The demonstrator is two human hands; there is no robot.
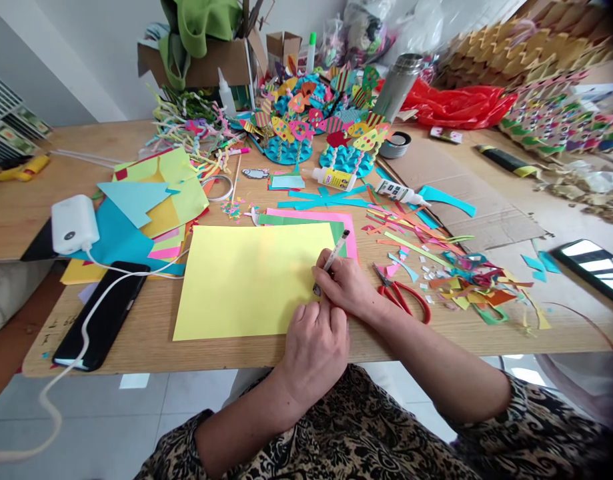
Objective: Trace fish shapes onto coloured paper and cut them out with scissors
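A large yellow sheet of paper (246, 280) lies flat near the table's front edge. My right hand (343, 283) is closed round a slim white pen with a dark top end (337, 249), tilted over the sheet's right side. My left hand (316, 340), fingers curled under, presses on the sheet's lower right corner and touches my right hand. A small dark-patterned piece (317, 289) peeks out beneath the fingers; its shape is mostly hidden. Green paper (339, 233) and pink paper (350, 223) stick out from under the yellow sheet. Red-handled scissors (403, 297) lie right of my right hand.
Paper scraps (476, 280) spread at right, near a phone (593, 267). Glue bottles (333, 178) and blue-based fish decorations (289, 143) stand behind. At left are a black phone (101, 317), a white charger (75, 223) with cable, and another person's arm (16, 327).
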